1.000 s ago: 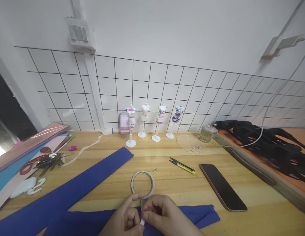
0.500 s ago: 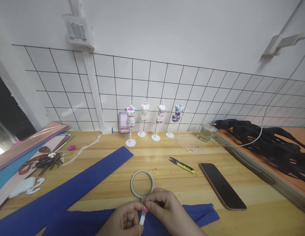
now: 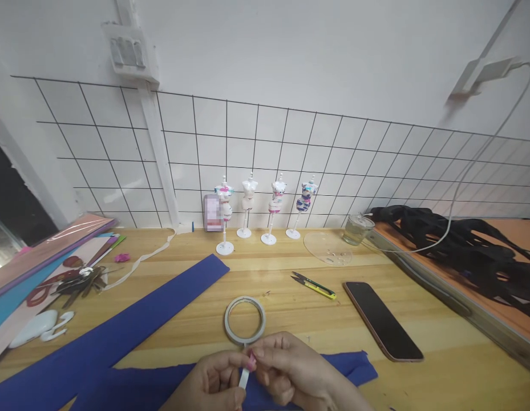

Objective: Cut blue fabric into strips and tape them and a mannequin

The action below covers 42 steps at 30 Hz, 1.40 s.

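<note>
My left hand [image 3: 211, 379] is closed, pinching a short strip of white tape [image 3: 244, 378] between finger and thumb. At the strip's upper end sits a small crumpled pink piece [image 3: 251, 362], perhaps paper or fabric. The thumb and forefinger of my right hand [image 3: 286, 365] press together on that pink piece from the right. Just beyond my fingers lies a roll of tape [image 3: 245, 319], its loose end running toward them. Blue crepe-like material [image 3: 156, 382] lies under both hands, partly hidden by them.
A long blue strip [image 3: 162, 305] crosses the left side. Yellow thread snips [image 3: 314, 285] and a phone [image 3: 382, 319] lie to the right. Several small dress forms [image 3: 277, 197] stand by the wall, near a glass [image 3: 357, 229]. Keys [image 3: 83, 279] and earbuds [image 3: 40, 329] are at left.
My right hand has turned slightly and its lower fingers now show curled beneath. The pink piece stays between both hands. The whole view has shifted a little.
</note>
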Motion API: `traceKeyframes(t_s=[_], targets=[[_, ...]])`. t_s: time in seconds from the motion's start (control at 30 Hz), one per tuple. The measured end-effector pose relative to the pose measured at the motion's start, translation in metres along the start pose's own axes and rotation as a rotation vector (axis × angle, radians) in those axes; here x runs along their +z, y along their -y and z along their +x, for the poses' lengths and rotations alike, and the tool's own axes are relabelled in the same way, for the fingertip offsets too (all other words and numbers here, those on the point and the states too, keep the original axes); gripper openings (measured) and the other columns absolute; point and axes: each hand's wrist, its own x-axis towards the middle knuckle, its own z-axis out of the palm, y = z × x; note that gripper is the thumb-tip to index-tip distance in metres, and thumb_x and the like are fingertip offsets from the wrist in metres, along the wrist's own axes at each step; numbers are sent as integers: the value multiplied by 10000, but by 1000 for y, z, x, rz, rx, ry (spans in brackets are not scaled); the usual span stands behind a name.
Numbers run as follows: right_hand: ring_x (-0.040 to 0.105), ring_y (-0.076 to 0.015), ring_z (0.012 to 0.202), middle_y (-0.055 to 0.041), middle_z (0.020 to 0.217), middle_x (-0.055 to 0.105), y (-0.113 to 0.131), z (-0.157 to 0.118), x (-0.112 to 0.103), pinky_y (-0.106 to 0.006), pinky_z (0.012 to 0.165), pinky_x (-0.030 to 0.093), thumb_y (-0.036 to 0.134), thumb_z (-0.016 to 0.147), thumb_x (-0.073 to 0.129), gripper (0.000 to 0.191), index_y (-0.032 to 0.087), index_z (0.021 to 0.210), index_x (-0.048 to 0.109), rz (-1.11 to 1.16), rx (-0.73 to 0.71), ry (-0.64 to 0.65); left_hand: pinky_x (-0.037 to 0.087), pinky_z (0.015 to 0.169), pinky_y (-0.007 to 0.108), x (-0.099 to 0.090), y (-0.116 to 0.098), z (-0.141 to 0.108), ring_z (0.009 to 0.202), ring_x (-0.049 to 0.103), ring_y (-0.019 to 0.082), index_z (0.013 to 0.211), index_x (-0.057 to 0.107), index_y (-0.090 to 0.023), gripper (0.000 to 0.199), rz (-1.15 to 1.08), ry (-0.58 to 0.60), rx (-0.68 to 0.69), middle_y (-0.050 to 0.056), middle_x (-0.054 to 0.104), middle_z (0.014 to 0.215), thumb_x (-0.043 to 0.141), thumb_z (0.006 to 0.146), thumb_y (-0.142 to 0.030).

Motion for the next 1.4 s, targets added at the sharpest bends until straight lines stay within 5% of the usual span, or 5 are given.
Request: traceKeyframes(t_s=[0.2,0.4,0.6,0.87,1.4], targets=[[185,1,300,70,481,426,0,4,-7,-134,316,93,431,814,490,358,120,932,624,152,146,-25,321,414,183,-1,0,2,389,462,63,857,616,-197,295,14,50,27,-60,533,454,690,619,-353],[602,-166,685,-93,846,642,24,-2,-54,-282,603,482,394,833,407,409,122,1074,595,-952,-407,-840,353,402,185,0,-4,0,390,502,68,946,591,-205,413,-82,-24,25,-76,530,479,720,600,-391],[405,-298,1184,-201,1208,520,31,-10,-116,-420,1005,250,110,752,417,421,59,1145,557,-1228,-392,-1054,404,411,193,0,-8,-1,398,529,77,1114,508,-177,603,-130,-32,27,-60,579,500,725,605,-418],[541,-262,950,-170,944,608,32,-6,-112,-379,856,361,108,785,344,407,95,1151,521,-1194,-273,-1034,393,381,197,-5,-6,3,380,520,81,1130,435,-167,610,-104,-54,55,-59,584,512,698,641,-420],[437,-105,640,9,694,520,32,-30,-26,-203,596,355,537,875,339,481,149,816,618,-1111,-160,-140,418,396,198,-5,-2,4,381,518,74,1135,409,-179,614,-59,-49,64,-66,579,517,693,649,-423]])
